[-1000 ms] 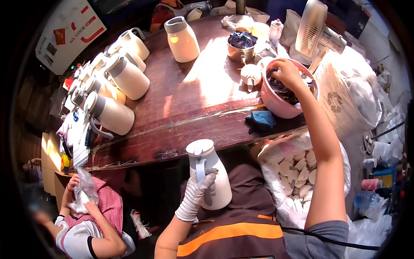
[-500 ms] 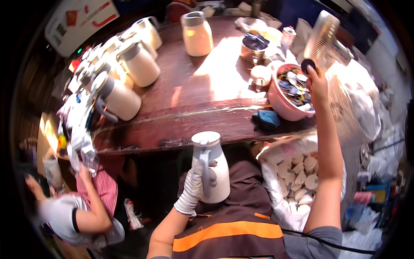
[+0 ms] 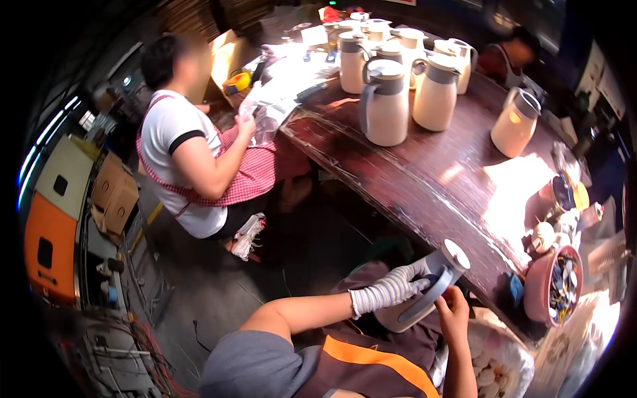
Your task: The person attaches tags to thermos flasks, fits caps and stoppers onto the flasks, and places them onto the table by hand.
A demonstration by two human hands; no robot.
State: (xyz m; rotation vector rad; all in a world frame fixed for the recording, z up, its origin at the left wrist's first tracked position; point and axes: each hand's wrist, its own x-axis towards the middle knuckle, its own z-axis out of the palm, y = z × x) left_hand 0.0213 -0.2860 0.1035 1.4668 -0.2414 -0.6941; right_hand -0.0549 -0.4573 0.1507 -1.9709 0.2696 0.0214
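A pale jug (image 3: 400, 314) with a grey handle and top leans over my lap, its white top tilted up and to the right. My left hand (image 3: 391, 289), in a striped knit glove, is closed around it beside the handle. Something small and dark shows by the gloved fingertips; its kind is unclear. My bare right hand (image 3: 455, 312) is at the handle's right side, thumb and fingers bent together. Whatever they pinch is too small to make out.
Several similar jugs (image 3: 386, 109) stand on the dark wooden table (image 3: 458, 172). A pink bucket (image 3: 539, 285) of small parts sits at its right edge, above a bag of white pieces (image 3: 488, 365). Left, a co-worker (image 3: 192, 146) sits handling clear plastic. Another person (image 3: 507, 60) is beyond the table.
My view has swung left. The right hand has come down from the clear ribbed thing with a dark round end to the jug's handle. The jug now tilts right.
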